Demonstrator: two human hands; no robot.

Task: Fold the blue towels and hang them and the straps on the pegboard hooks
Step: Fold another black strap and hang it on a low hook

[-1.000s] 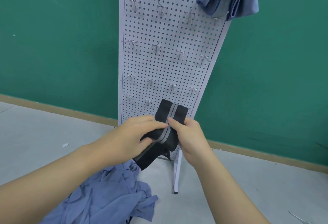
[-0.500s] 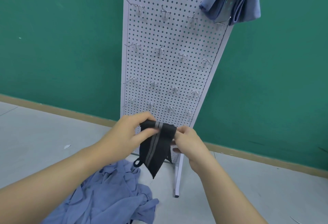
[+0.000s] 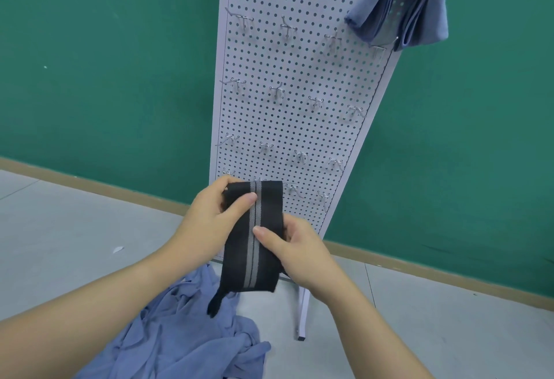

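Crumpled blue towels lie on the floor at six o'clock, not yet folded. Above them the left hand pinches the strap at its top and the right hand pinches its middle, likely flattening it for a hook. At one o'clock a folded towel hangs on the pegboard. No writing is readable

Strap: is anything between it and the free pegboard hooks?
Nothing visible. The strap, gripped by the left hand and right hand, is in front of the pegboard; bare hooks sit above it. The folded towel covers only the top right.
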